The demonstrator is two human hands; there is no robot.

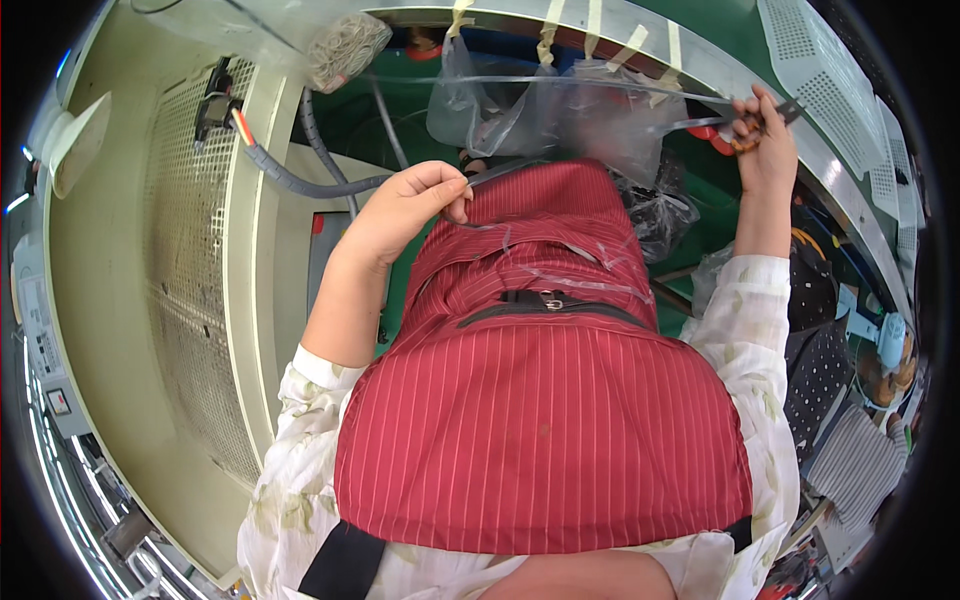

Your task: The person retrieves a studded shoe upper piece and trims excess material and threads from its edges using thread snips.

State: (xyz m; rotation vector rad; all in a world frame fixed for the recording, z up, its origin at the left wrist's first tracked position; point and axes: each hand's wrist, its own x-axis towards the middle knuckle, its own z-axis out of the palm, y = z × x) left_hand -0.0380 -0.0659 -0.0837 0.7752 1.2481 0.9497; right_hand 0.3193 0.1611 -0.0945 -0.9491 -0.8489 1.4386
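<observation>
My left hand (420, 200) is closed, thumb against fingers, on a thin dark strip (510, 170) that runs off to the right above my red striped apron (540, 430). Behind this hand passes a grey wrapped cable (300, 185) with orange and red wire ends. Farther off at the right, my right hand (768, 140) is raised and closed around what look like scissors (790, 109), dark at the tip and orange near the fingers. A pale, narrow plastic strip (600, 82) stretches leftward from this hand. How the fingers hold the strip is partly hidden.
Clear plastic bags (610, 115) hang by tape from the metal bench edge (700, 50). At the left stands a cream metal frame with a mesh panel (190, 280). A bundle of grey strands (348, 50) sits at the top. White perforated baskets (825, 85) line the far right.
</observation>
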